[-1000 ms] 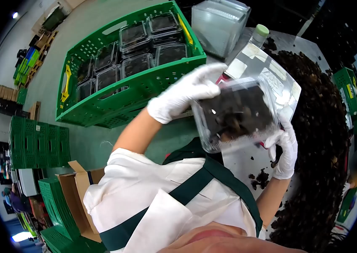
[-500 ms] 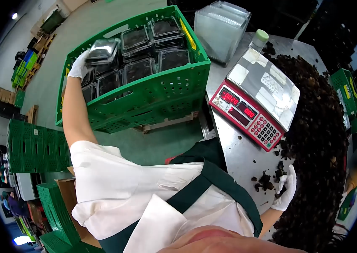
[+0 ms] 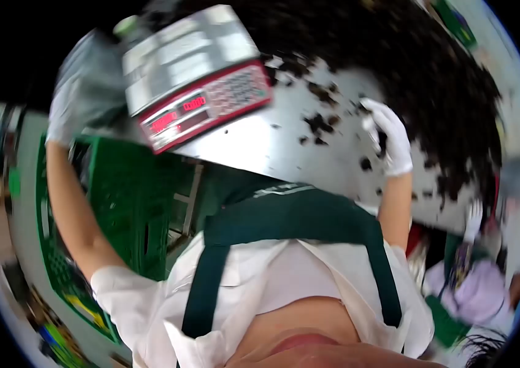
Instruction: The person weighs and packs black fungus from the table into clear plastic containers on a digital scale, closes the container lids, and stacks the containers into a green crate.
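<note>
My left hand (image 3: 62, 116), in a white glove, is at the side of a stack of clear plastic boxes (image 3: 91, 76). Motion smears its fingers, so I cannot make out whether it grips them. My right hand (image 3: 390, 136), also gloved, hovers over the metal table (image 3: 247, 138) with its fingers curved and apart, beside loose dark crinkled pieces (image 3: 318, 124). Between the hands stands a red digital scale (image 3: 208, 104) with a silver pan and lit red digits. Nothing rests on its pan.
A large heap of dark crinkled pieces (image 3: 456, 104) covers the table's far and right side. Below my left arm stands a green crate (image 3: 128, 196). A green-capped container (image 3: 128, 27) is behind the scale. Another person's gloved hand (image 3: 473, 219) shows at the right.
My left hand has left the lidded clear pack in the green crate and moved to the stack of clear boxes. The view has swung right towards the table. My right hand stays over the table.
</note>
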### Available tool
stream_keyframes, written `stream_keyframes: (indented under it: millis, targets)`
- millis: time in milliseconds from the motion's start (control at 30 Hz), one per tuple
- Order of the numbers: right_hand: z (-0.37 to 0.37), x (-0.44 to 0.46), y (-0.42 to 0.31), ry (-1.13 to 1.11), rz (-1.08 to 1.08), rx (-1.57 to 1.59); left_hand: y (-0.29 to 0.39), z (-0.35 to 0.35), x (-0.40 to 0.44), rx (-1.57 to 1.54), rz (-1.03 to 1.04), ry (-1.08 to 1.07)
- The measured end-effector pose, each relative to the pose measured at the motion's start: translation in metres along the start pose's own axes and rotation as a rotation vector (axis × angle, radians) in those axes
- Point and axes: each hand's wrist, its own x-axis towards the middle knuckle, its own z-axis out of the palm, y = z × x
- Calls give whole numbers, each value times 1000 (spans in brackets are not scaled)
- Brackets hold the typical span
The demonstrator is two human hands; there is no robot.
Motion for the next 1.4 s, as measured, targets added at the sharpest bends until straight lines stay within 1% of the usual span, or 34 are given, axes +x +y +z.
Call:
stream_keyframes:
  millis: [33,67,100,133,167,200,300,333,367,433,467,533,567,600,633,667,700,733,767,800,833,900,967,1033,1100,1133,1167,1200,1233,1267,1300,1333,1367,1400]
  targets:
    - [-7,4,1,-38,-57,-54,11,-10,4,-54,-178,-29]
    - [-24,-2,8,-5,-13,-10,44,-33,14,-517,-450,19]
    - [-38,-8,15,13,22,37,61,-49,24,-513,-498,-19]
    - [-47,-15,20,86,91,61,49,-46,28,-533,-576,-72]
    - [-58,-20,30,109,93,82,36,-41,31,-546,-661,-125]
    - [-61,-22,42,158,113,74,42,-29,32,-559,-642,-142]
    - [-55,-26,53,194,154,40,67,-34,34,-425,-582,164]
    - [-47,-23,55,202,190,27,66,-32,37,-453,-665,161]
    - [-40,-19,49,156,238,-49,68,-31,45,-454,-657,149]
    - [-19,-4,61,91,145,-299,70,-35,57,-437,-605,152]
    - [-6,3,61,88,156,-296,70,-39,61,-427,-584,154]
    - [14,19,59,15,-188,-744,70,-47,60,-403,-552,161]
    - [19,27,66,5,-185,-740,69,-51,59,-390,-535,168]
    - [23,34,75,-78,-264,-842,54,-50,57,-505,-485,60]
    - [24,39,83,-159,-346,-943,16,-35,49,-500,-489,56]
    - [22,40,85,-202,-300,-876,-29,-15,39,-491,-535,-66]
    - [22,43,85,-205,-300,-874,-51,-4,33,-482,-581,-187]
    - [22,46,84,-158,-220,-857,-27,-16,40,-401,-597,-205]
    - [21,48,82,-110,-140,-840,-15,-24,44,-400,-597,-206]
    - [23,47,79,-108,-136,-840,-7,-29,45,-329,-600,-183]
    - [25,46,74,-76,-185,-802,-2,-34,48,-260,-601,-161]
    - [31,45,67,-42,-235,-768,-7,-39,51,-282,-617,-147]
    - [40,46,62,-182,-303,-954,-12,-47,55,-339,-612,-83]
    - [48,47,66,-226,-268,-995,41,-69,69,-654,-702,167]
    - [49,51,82,-264,-262,-1037,93,-82,79,-825,-708,290]
    - [52,48,69,-232,-180,-955,126,-85,82,-831,-711,295]
    - [51,50,69,-232,-186,-962,163,-85,86,-785,-635,326]
    - [48,50,73,-148,-186,-849,204,-86,90,-736,-559,354]
    - [45,49,75,-63,-184,-733,250,-85,96,-670,-573,334]
    - [41,48,64,-81,-88,-704,268,-71,90,-659,-573,240]
    - [35,45,63,-78,-91,-705,269,-51,85,-565,-374,128]
    - [29,43,62,-60,-89,-687,296,-44,82,-686,-329,123]
    - [23,40,61,-41,-86,-669,310,-31,81,-488,-265,66]
    - [18,37,63,-34,-89,-671,320,-22,81,-544,-248,-31]
